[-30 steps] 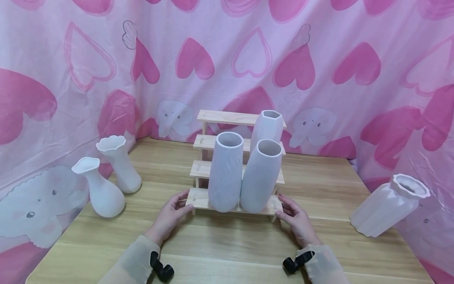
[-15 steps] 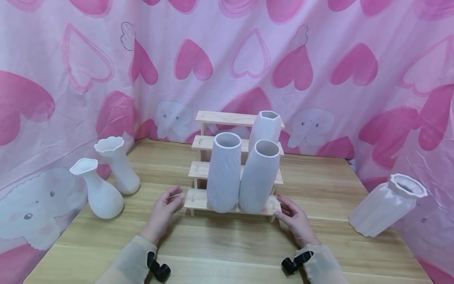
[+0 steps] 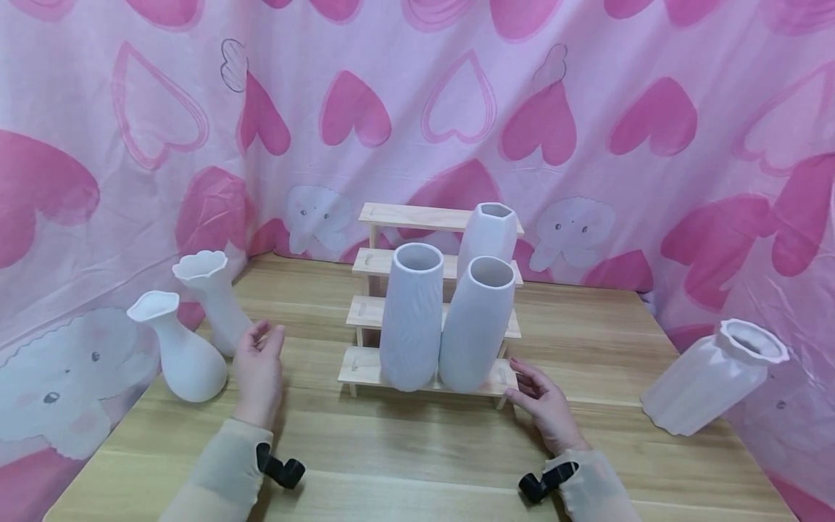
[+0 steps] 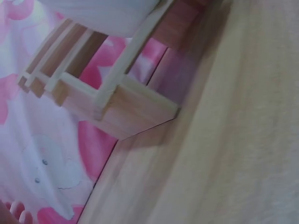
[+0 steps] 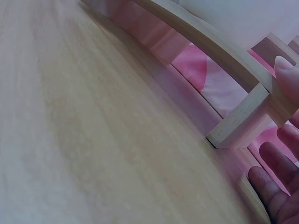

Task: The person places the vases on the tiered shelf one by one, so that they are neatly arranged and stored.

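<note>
A stepped wooden display stand [image 3: 372, 312] holds three tall white vases. Two of them, a textured vase [image 3: 411, 319] and a smooth vase [image 3: 479, 326], stand towards the front, and a vase with an angular rim [image 3: 489, 235] is behind. My right hand [image 3: 544, 406] holds the right end of the lowest shelf between thumb and index finger; its other fingers [image 5: 278, 161] are loosely extended. Off to the left, my left hand [image 3: 257, 373] is raised with relaxed fingers, overlapping a scallop-rimmed white vase [image 3: 218, 304]. Whether it touches that vase I cannot tell.
A round-bellied white vase [image 3: 192, 359] stands at the table's left edge, in front of the scalloped one. On the far right is a ribbed white vase [image 3: 711, 380]. Pink heart-patterned cloth [image 3: 404, 87] hangs behind and beside the wooden table [image 3: 417, 457].
My left hand has let go of the stand's left end and moved left to the scalloped vase. My right hand has stayed at the right end of the shelf.
</note>
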`<state>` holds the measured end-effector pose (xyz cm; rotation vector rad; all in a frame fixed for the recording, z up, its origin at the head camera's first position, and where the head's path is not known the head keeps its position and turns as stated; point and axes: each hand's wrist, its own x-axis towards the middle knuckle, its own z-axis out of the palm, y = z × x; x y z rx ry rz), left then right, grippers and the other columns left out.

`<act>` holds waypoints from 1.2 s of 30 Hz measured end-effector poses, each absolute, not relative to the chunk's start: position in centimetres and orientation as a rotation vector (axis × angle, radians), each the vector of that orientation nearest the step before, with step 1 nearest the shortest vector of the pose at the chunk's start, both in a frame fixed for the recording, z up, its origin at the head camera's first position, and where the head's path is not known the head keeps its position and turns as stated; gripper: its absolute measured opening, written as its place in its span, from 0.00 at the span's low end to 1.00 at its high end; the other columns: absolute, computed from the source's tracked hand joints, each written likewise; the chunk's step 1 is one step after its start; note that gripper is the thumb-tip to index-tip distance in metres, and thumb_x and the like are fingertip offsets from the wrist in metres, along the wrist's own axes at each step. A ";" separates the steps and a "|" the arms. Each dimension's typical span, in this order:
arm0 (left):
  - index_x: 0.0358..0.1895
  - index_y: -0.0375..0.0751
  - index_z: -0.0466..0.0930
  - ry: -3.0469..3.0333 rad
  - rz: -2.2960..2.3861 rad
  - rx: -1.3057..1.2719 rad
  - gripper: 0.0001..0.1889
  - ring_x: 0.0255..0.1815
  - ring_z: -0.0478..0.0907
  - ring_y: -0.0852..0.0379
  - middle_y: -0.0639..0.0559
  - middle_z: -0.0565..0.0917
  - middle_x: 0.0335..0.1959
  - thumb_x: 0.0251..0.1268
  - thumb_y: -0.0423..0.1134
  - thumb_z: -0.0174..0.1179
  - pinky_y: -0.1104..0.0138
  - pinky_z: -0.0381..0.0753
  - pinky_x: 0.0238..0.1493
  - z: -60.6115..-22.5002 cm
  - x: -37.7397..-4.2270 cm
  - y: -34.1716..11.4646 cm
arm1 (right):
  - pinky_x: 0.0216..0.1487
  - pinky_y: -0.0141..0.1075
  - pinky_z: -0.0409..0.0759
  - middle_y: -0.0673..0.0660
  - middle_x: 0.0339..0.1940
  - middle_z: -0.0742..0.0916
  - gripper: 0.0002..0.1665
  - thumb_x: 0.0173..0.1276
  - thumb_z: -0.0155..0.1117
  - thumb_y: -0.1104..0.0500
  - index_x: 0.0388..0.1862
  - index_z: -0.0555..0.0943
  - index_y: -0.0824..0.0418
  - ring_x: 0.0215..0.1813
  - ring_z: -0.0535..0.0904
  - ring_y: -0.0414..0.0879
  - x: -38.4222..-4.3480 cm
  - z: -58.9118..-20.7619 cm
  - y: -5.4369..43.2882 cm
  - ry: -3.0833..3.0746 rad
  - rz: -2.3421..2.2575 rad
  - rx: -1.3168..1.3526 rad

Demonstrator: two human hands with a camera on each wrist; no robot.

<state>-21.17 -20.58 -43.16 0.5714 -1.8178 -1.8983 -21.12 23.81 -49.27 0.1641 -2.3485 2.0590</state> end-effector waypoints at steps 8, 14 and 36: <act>0.71 0.39 0.57 -1.689 -1.863 0.602 0.35 0.68 0.58 0.50 0.45 0.60 0.67 0.67 0.50 0.59 0.59 0.58 0.69 -42.2 -21.5 -21.1 | 0.52 0.26 0.74 0.64 0.70 0.69 0.35 0.61 0.69 0.65 0.66 0.69 0.69 0.54 0.76 0.35 -21.1 -49.4 23.9 -2.344 2.056 0.177; 0.72 0.47 0.55 -1.615 -1.757 0.693 0.37 0.71 0.53 0.52 0.47 0.56 0.71 0.64 0.53 0.60 0.61 0.50 0.71 -42.1 -22.1 -21.1 | 0.53 0.27 0.74 0.63 0.70 0.69 0.36 0.60 0.70 0.63 0.67 0.69 0.68 0.55 0.76 0.35 -21.2 -49.4 23.9 -2.351 2.069 0.160; 0.74 0.48 0.54 -1.528 -1.266 1.121 0.44 0.73 0.52 0.57 0.51 0.61 0.71 0.58 0.60 0.61 0.69 0.44 0.71 -40.1 -27.0 -21.6 | 0.52 0.26 0.74 0.64 0.70 0.70 0.35 0.61 0.70 0.64 0.66 0.69 0.69 0.54 0.76 0.36 -21.3 -49.5 23.9 -2.345 2.055 0.167</act>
